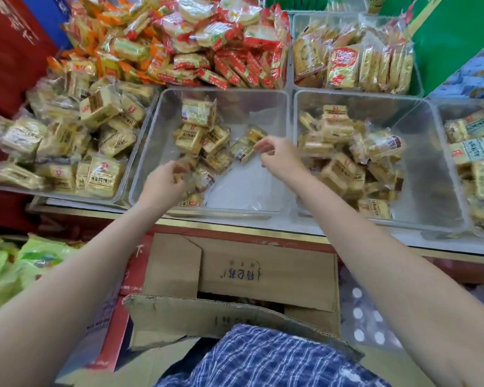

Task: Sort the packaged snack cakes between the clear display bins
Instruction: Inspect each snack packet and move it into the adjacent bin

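Note:
A clear middle bin (277, 113) holds a small heap of yellow packaged snack cakes (196, 135). My left hand (165, 181) is inside this bin, fingers curled round a cake pack (204, 178) at the heap's near side. My right hand (277, 155) reaches in from the right and pinches the edge of another yellow pack (246, 146), lifted slightly off the bin floor. The clear bin to the right (419, 152) holds a bigger pile of similar cakes (344, 163). The left bin (129, 174) is heaped with larger yellow packs (67, 141).
Behind are bins of red and orange snack packs (207, 46) and yellow biscuit packs (355, 62). A far right bin (442, 113) holds blue-labelled packs. An open cardboard box (263, 272) stands below the counter edge, green bags (14, 263) at lower left.

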Demonstrator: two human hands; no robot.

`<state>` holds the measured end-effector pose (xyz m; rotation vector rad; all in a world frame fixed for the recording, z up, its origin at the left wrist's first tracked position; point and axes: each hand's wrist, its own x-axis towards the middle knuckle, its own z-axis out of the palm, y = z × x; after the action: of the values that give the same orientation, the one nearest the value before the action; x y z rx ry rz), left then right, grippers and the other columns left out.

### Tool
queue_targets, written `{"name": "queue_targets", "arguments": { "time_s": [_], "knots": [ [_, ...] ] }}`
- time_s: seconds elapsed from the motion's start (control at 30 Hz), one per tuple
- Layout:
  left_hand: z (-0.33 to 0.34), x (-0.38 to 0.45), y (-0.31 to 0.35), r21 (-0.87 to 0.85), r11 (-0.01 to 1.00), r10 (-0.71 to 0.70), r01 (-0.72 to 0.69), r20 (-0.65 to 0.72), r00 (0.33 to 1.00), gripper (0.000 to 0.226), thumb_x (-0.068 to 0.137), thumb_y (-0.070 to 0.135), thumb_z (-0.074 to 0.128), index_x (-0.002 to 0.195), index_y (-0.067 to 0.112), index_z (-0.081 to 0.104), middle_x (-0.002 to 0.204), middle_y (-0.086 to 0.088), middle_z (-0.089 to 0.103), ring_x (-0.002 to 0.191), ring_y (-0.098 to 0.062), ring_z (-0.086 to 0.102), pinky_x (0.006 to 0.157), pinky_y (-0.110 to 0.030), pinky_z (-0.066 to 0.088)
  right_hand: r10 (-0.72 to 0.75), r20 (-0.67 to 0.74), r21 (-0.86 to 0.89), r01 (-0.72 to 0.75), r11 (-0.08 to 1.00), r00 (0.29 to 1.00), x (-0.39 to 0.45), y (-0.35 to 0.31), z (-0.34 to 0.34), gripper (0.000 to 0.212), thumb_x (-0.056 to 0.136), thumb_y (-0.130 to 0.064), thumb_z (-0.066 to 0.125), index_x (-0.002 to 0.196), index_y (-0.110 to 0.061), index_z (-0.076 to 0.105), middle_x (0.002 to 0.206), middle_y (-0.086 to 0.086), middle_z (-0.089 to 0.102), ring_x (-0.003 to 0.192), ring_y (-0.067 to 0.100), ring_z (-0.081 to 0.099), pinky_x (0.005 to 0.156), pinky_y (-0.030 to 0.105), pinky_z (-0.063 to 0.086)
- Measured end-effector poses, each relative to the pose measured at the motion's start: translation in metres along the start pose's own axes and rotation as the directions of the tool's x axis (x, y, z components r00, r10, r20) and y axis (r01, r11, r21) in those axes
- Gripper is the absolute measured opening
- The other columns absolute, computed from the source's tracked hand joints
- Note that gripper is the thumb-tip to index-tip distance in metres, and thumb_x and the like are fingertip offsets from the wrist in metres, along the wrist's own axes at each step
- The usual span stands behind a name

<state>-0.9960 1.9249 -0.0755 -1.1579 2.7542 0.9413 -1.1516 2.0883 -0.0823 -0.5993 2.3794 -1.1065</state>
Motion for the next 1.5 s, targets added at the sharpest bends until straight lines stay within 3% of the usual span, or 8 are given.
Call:
{"name": "queue_targets", "arguments": {
  "time_s": [0.27,0.53,0.73,0.87,1.0,1.23,1.33,1.5],
  "knots": [
    [0.017,0.031,-0.027,0.019,0.999,0.044,-0.041,-0.149,0.988,0.024,0.092,0.006,0.047,0.111,0.004,0.060,0.111,-0.015,0.056,0.106,-0.030,0.051,0.092,-0.038,0.041,0.057,0.126,-0.451,0.006,0.892,0.990,0.101,-0.008,0.044,0.065,0.087,0.002,0.052,0.145,-0.021,0.035,0.152,0.018,0.014,0.122,0.038,0.044,0.094,0.039,0.046],
    [0.026,0.035,-0.041,0.012,0.999,0.048,-0.046,-0.252,0.967,0.021,0.091,0.013,0.047,0.107,0.008,0.060,0.107,-0.011,0.059,0.102,-0.028,0.049,0.084,-0.037,0.040,-0.005,0.048,-0.675,0.036,0.737,0.999,0.120,0.027,0.061,0.030,0.087,0.001,0.046,0.112,-0.008,0.060,0.123,0.022,0.044,0.106,0.043,0.052,0.091,0.041,0.043],
    [0.027,0.035,-0.043,0.002,1.000,0.030,-0.031,-0.235,0.972,0.022,0.093,0.020,0.048,0.107,0.010,0.061,0.108,-0.008,0.059,0.104,-0.026,0.048,0.083,-0.037,0.043,-0.166,0.087,-0.353,0.187,0.917,0.982,0.049,-0.015,0.038,0.034,0.086,0.005,0.055,0.117,-0.011,0.054,0.109,0.007,0.059,0.097,0.020,0.056,0.080,0.026,0.041],
    [0.022,0.030,-0.037,-0.003,0.998,0.057,-0.059,-0.210,0.976,0.021,0.092,0.019,0.049,0.107,0.011,0.062,0.108,-0.006,0.060,0.104,-0.026,0.050,0.085,-0.038,0.043,0.025,0.098,0.128,-0.038,0.991,0.995,-0.003,-0.037,0.029,0.032,0.083,-0.008,0.070,0.106,-0.013,0.048,0.108,0.003,0.056,0.098,0.018,0.058,0.080,0.027,0.051],
    [0.003,0.014,-0.010,-0.412,0.905,0.097,-0.101,-0.032,0.995,0.023,0.095,0.009,0.049,0.112,0.014,0.065,0.106,-0.001,0.066,0.097,-0.019,0.061,0.083,-0.030,0.050,0.121,0.075,0.449,-0.142,0.882,0.990,-0.035,-0.036,0.013,0.022,0.079,-0.004,0.073,0.088,-0.012,0.055,0.107,0.012,0.064,0.095,0.025,0.064,0.081,0.035,0.058],
    [-0.026,-0.024,0.046,-0.658,0.736,0.323,-0.157,0.137,0.937,0.017,0.088,0.007,0.064,0.105,0.011,0.067,0.086,0.005,0.066,0.072,-0.002,0.063,0.063,-0.011,0.050,-0.002,0.117,0.426,-0.048,0.904,0.993,-0.063,-0.038,-0.017,0.029,0.081,0.003,0.068,0.108,-0.007,0.061,0.104,0.007,0.065,0.096,0.017,0.061,0.078,0.020,0.053],
    [-0.032,-0.031,0.054,-0.589,0.787,0.308,-0.185,0.113,0.945,0.011,0.089,0.011,0.064,0.098,0.008,0.070,0.078,0.005,0.067,0.064,0.003,0.063,0.066,-0.015,0.053,-0.033,0.117,0.454,-0.024,0.891,0.993,-0.070,-0.040,-0.025,0.023,0.081,0.000,0.069,0.094,-0.018,0.063,0.098,0.001,0.067,0.097,0.018,0.062,0.084,0.026,0.052],
    [-0.023,-0.039,0.061,-0.007,0.885,0.465,-0.465,-0.033,0.885,0.020,0.094,0.018,0.055,0.089,0.007,0.071,0.082,-0.004,0.068,0.078,-0.020,0.061,0.072,-0.032,0.048,0.006,0.181,0.288,-0.059,0.956,0.984,-0.083,-0.041,-0.027,0.005,0.082,-0.021,0.073,0.084,-0.018,0.070,0.081,-0.004,0.069,0.078,0.005,0.062,0.070,0.016,0.049]
  ]
}}
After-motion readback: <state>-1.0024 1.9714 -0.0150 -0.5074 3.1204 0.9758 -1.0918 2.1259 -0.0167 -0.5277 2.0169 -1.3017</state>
